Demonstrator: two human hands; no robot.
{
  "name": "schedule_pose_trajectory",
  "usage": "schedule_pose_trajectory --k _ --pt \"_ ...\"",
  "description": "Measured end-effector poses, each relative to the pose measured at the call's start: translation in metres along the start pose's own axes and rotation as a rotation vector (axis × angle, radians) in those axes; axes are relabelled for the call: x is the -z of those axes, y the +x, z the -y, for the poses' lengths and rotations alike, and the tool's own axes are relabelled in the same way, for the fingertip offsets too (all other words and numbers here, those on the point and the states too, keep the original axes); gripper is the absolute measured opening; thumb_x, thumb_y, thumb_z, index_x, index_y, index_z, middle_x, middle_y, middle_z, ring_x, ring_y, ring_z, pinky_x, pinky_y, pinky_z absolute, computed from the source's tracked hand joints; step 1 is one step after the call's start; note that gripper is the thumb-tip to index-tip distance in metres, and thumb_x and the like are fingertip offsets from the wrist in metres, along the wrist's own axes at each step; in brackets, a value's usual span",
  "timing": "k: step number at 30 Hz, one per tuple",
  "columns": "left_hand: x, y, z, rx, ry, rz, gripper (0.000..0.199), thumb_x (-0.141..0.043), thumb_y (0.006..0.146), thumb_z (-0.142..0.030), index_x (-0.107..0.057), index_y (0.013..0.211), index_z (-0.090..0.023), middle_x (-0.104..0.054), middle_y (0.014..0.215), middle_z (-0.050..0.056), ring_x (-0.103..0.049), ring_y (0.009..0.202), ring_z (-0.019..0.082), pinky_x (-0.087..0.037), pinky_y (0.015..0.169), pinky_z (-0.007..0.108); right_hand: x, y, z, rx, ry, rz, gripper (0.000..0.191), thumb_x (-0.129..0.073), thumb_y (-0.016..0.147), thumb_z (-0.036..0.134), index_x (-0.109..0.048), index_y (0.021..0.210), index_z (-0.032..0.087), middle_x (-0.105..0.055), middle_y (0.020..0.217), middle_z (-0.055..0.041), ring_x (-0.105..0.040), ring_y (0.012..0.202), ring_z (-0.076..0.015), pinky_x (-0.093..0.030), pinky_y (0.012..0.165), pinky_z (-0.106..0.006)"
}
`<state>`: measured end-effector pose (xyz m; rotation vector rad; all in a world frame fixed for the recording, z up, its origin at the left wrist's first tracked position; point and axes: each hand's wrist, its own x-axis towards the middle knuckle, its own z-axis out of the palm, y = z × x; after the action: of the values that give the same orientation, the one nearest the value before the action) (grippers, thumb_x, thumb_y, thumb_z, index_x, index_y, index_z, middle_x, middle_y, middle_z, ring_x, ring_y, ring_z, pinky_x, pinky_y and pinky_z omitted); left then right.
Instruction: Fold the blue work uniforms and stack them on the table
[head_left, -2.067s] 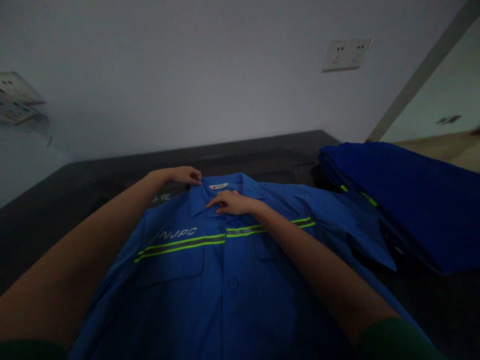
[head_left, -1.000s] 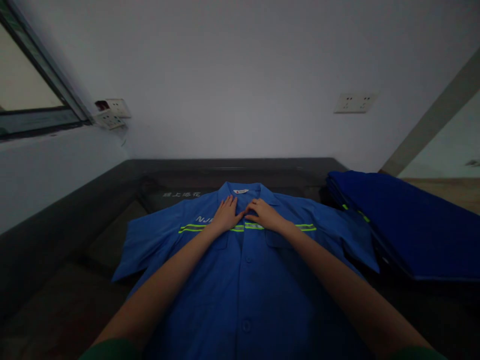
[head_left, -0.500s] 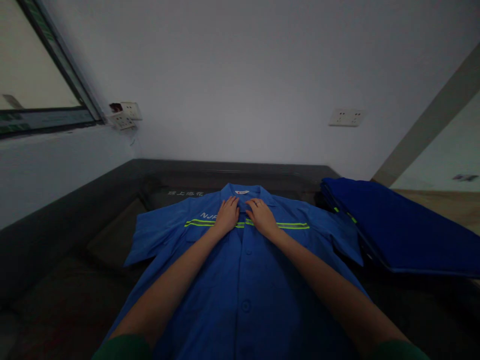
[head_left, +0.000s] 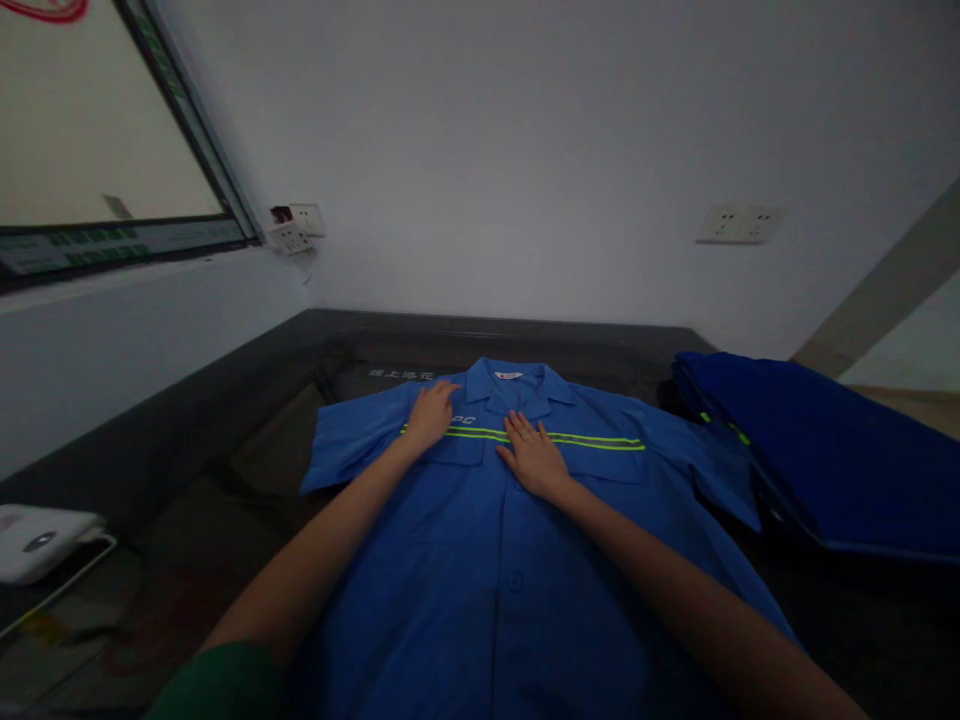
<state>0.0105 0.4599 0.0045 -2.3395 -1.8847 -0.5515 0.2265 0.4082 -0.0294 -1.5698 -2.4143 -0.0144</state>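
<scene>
The blue shirt [head_left: 457, 550] reads “PC” (collar label [head_left: 508, 376] illegible), the table [head_left: 262, 450] “上添花”

A dark tabletop [head_left: 270, 450] carries a short-sleeved blue work shirt [head_left: 457, 600], spread flat with its front up. Close by the right side of the shirt lies a pile of folded darker-blue garments [head_left: 840, 450] with yellow-green strips. Well to the left of the shirt lies a corded white device [head_left: 45, 540]. White characters [head_left: 401, 375] mark the tabletop beyond the shirt's left shoulder area.

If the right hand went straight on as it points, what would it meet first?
The right hand would likely meet the collar of the blue shirt, just ahead, though depth is hard to judge.
</scene>
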Motion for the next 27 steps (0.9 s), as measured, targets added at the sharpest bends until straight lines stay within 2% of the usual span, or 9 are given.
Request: schedule_pose_trajectory --k 3,6,8,12,16,21,24,27 --pt "0.01 -0.004 0.056 0.194 0.096 -0.018 0.046 -0.033 0.093 -0.02 -0.05 0.136 -0.017 -0.042 0.146 0.013 -0.03 0.139 0.032 -0.021 0.111 0.06 -0.002 0.001 -0.001 0.001 -0.005 0.005 0.062 -0.027 0.097 0.046 -0.032 0.147 0.009 -0.025 0.154 -0.0134 -0.018 0.144 -0.0243 -0.016 0.116 -0.048" --pt "0.006 -0.013 0.102 0.357 0.174 0.085 0.05 -0.032 0.096 -0.039 -0.041 0.143 -0.024 -0.032 0.152 0.012 -0.025 0.14 0.035 -0.023 0.109 0.06 -0.004 0.002 0.0 0.002 -0.006 0.002 0.063 -0.028 0.097 0.046 -0.032 0.147 0.009 -0.024 0.154 -0.0131 -0.019 0.144 -0.0247 -0.017 0.115 -0.049" --pt "0.0 -0.015 0.12 0.384 0.174 0.124 0.054 -0.025 0.097 -0.044 -0.031 0.148 -0.027 -0.025 0.155 0.011 -0.022 0.142 0.034 -0.023 0.109 0.058 -0.005 0.004 0.001 0.006 -0.006 0.0 0.063 -0.029 0.097 0.045 -0.031 0.147 0.008 -0.024 0.155 -0.0133 -0.02 0.144 -0.0248 -0.017 0.115 -0.048" --pt "-0.008 -0.01 0.134 0.38 0.182 0.101 0.057 -0.021 0.097 -0.047 -0.027 0.149 -0.027 -0.023 0.155 0.011 -0.02 0.142 0.034 -0.022 0.109 0.059 -0.005 0.012 0.001 0.016 0.001 -0.005 0.061 -0.03 0.097 0.044 -0.032 0.147 0.009 -0.025 0.154 -0.0126 -0.021 0.143 -0.0242 -0.018 0.115 -0.048" --pt "-0.006 -0.001 0.148 0.333 0.2 0.108 0.057 -0.022 0.097 -0.048 -0.026 0.15 -0.027 -0.023 0.156 0.011 -0.021 0.142 0.033 -0.023 0.11 0.057 -0.005 0.023 0.002 0.014 -0.004 -0.002 0.059 -0.03 0.097 0.041 -0.032 0.147 0.009 -0.026 0.154 -0.0121 -0.02 0.144 -0.0237 -0.017 0.115 -0.048" --pt "0.002 -0.002 0.189 0.231 0.24 0.133 0.054 -0.02 0.098 -0.045 -0.027 0.149 -0.027 -0.022 0.156 0.011 -0.021 0.143 0.029 -0.022 0.111 0.053 -0.004 0.03 0.003 0.011 -0.007 -0.001 0.058 -0.031 0.097 0.039 -0.033 0.146 0.008 -0.026 0.154 -0.012 -0.021 0.143 -0.0237 -0.018 0.115 -0.047" --pt "0.008 -0.007 0.21 0.272 0.262 0.134 0.055 -0.02 0.098 -0.042 -0.03 0.148 -0.023 -0.024 0.155 0.014 -0.021 0.143 0.03 -0.022 0.111 0.054 -0.004 0.03 0.003 0.002 -0.001 -0.004 0.058 -0.031 0.097 0.039 -0.033 0.146 0.008 -0.026 0.154 -0.0116 -0.021 0.143 -0.0237 -0.018 0.115 -0.047" --pt "0.016 -0.017 0.209 0.333 0.303 0.052 0.055 -0.027 0.097 -0.038 -0.032 0.147 -0.016 -0.029 0.152 0.017 -0.023 0.142 0.032 -0.02 0.111 0.056 -0.006 0.029 0.002 0.0 0.0 -0.011 0.058 -0.031 0.097 0.039 -0.032 0.146 0.008 -0.025 0.154 -0.0118 -0.021 0.143 -0.0241 -0.017 0.115 -0.048"
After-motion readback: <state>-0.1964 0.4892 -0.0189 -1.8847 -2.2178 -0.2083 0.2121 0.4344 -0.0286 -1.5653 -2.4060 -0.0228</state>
